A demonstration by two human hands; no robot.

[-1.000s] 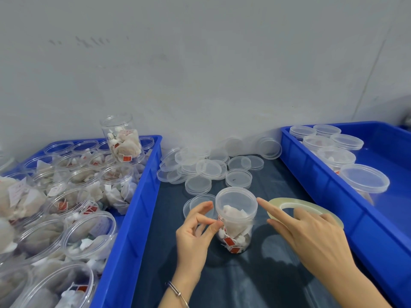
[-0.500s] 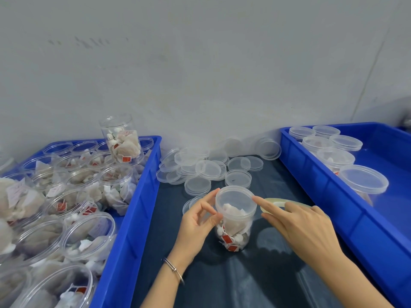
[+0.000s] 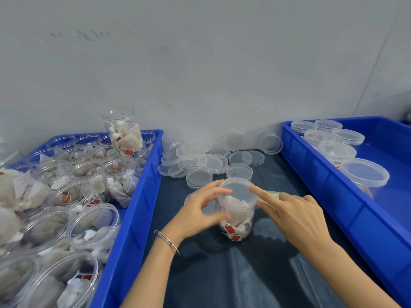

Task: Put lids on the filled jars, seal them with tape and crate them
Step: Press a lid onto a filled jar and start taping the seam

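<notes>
A clear lidded jar (image 3: pixel 236 215) filled with tea bags stands on the dark table cover between two blue crates. My left hand (image 3: pixel 200 213) curls round its left side, fingertips at the lid's rim. My right hand (image 3: pixel 293 215) reaches in from the right, index finger pressing on the lid's edge. A roll of clear tape (image 3: pixel 272 193) lies just behind the right hand, mostly hidden by it. Loose clear lids (image 3: pixel 209 163) lie in a pile behind the jar.
The left blue crate (image 3: pixel 142 196) holds several open filled jars, one (image 3: pixel 124 134) standing on top of others. The right blue crate (image 3: pixel 329 187) holds several lidded jars (image 3: pixel 364 172) at its far end. A grey wall runs behind.
Both hands have closed in on the jar: the left now wraps its side and the right finger has reached the lid. The view has shifted slightly downward.
</notes>
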